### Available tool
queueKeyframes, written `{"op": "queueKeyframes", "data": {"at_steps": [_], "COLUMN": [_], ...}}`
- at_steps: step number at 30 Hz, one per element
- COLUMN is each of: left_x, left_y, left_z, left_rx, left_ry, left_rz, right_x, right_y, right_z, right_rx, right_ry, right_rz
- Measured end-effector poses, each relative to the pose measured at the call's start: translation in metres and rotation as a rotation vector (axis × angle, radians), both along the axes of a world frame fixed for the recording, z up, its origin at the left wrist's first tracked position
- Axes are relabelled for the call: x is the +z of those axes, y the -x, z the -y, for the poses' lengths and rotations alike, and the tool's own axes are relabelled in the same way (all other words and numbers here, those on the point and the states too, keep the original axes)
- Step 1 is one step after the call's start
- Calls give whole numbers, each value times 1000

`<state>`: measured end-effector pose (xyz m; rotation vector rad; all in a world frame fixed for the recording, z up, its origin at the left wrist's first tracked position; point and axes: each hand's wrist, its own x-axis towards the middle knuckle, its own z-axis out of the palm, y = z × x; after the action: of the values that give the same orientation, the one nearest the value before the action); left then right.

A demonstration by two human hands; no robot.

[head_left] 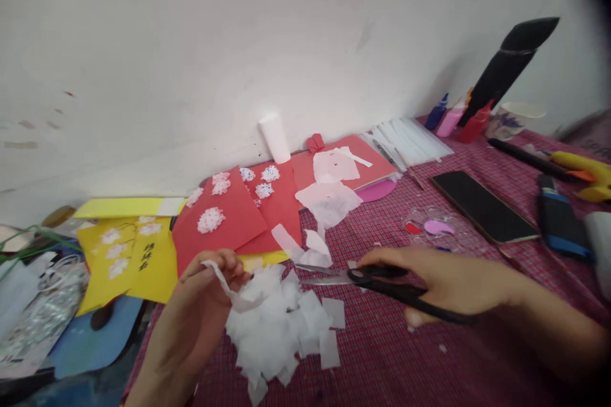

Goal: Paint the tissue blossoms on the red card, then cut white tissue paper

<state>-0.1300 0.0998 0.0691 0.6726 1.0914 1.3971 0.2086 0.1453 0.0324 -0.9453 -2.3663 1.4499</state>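
Note:
Between finger and thumb, my left hand [205, 299] pinches a thin white paper strip [233, 292] that hangs over the left edge of a pile of cut white paper pieces [272, 331]. My right hand [443, 280] is closed on black-handled scissors [382, 283], whose blades point left above the pile's upper right side. Several small white squares lie loose at the pile's right edge. Just beyond the blades are curled white paper scraps [315, 251] on the checked red cloth [372, 343].
Red cards [229, 216] with paper flowers stand behind, beside a yellow card [128, 261] at left. A white cup [275, 138] is by the wall. At right are a phone [484, 205], paint bottles [476, 122], a palette [432, 227] and a yellow tool [587, 172].

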Motion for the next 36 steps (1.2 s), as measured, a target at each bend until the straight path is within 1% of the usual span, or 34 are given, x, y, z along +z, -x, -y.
{"op": "queueKeyframes", "data": {"at_steps": [1, 3, 4, 5, 6, 7, 9, 11, 15, 19, 23, 28, 32, 36], "left_x": [1, -2, -6, -10, -15, -19, -25, -28, -27, -27, -36, -49, -51, -52], "left_y": [2, 4, 4, 3, 2, 0, -6, -12, -19, -21, -19, -11, -11, -16], "left_z": [4, 14, 18, 22, 25, 27, 30, 32, 39, 46, 46, 43, 43, 43], "left_rx": [20, 10, -12, -33, -47, -52, -52, -54, -88, -119, -73, -110, -115, -101], "left_ry": [20, 64, 86, 106, 128, 143, 141, 92, -43, -123, -134, -122, -115, -100], "left_rz": [-19, -73, -104, -131, -154, -171, -177, -164, -133, -149, -283, -381, -406, -354], "right_x": [3, 8, 10, 13, 16, 20, 25, 26, 21, 13, 6, -7, -14, -18], "right_y": [-8, -20, -24, -25, -24, -20, -7, 12, 42, 52, 54, 61, 66, 73], "right_z": [-4, -9, -9, -8, -6, -1, 10, 21, 34, 39, 43, 46, 47, 51], "right_rx": [-23, -177, -265, -323, -333, -303, -185, -88, 15, 100, 98, 11, -27, -46], "right_ry": [-53, -194, -274, -337, -368, -363, -294, -245, -244, -109, -4, -3, -29, -3], "right_rz": [60, 168, 199, 208, 198, 175, 120, 86, 48, -32, -134, -124, -105, -123]}}
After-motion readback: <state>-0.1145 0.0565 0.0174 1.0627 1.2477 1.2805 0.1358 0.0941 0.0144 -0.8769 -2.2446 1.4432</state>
